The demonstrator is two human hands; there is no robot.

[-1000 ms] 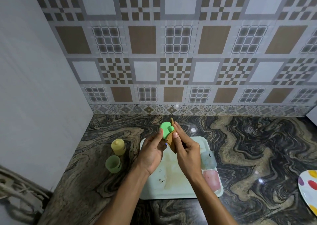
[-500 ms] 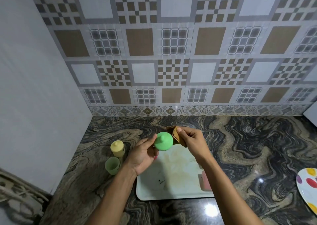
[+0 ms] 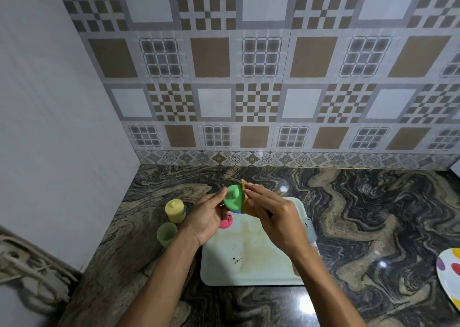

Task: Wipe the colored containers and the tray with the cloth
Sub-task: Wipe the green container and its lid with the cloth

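Observation:
My left hand [image 3: 207, 217] holds a green lid [image 3: 233, 198] with a knob above the white tray [image 3: 249, 272]. My right hand [image 3: 273, 217] presses a brown cloth [image 3: 245, 197] against the lid's right side. The tray floor shows brown stains and dark specks. A pink lid [image 3: 226, 220] peeks out under my left hand at the tray's far left corner. A pale blue container [image 3: 310, 232] at the tray's right edge is mostly hidden by my right wrist. A yellow lidded container [image 3: 175, 211] and an open green cup [image 3: 166, 233] stand on the counter left of the tray.
The marbled dark counter [image 3: 373, 214] runs to a tiled back wall and a plain wall on the left. A white plate with coloured dots [image 3: 450, 277] lies at the right edge. Cables [image 3: 22, 272] sit at the lower left.
The cloth has come back against the green lid after being held apart from it. The lid has turned in my left hand. The camera view shifted slightly.

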